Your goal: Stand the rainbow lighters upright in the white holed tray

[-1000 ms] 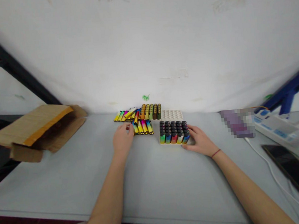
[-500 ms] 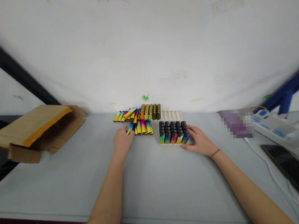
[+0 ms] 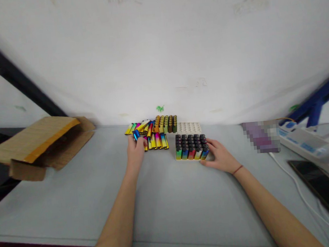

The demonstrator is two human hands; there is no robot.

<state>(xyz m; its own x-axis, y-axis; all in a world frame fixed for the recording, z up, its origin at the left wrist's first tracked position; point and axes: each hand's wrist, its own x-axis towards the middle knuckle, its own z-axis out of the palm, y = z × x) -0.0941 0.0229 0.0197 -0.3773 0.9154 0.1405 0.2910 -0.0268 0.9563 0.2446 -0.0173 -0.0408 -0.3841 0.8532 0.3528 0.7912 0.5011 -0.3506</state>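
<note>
The left hand (image 3: 135,153) pinches a slanted blue sleeve (image 3: 136,135), perhaps foil, left of the upright lighters (image 3: 192,148); the right hand (image 3: 220,156), fingers apart, touches their right end.

Illumination moderate, diffuse. Interior of cardboard box (image 3: 36,136), left, in shadow. Small glints on metallic sleeves (image 3: 158,140). Fine detail soft; wide-angle stretching toward edges. Purple object (image 3: 254,136), right, pixelated.
</note>
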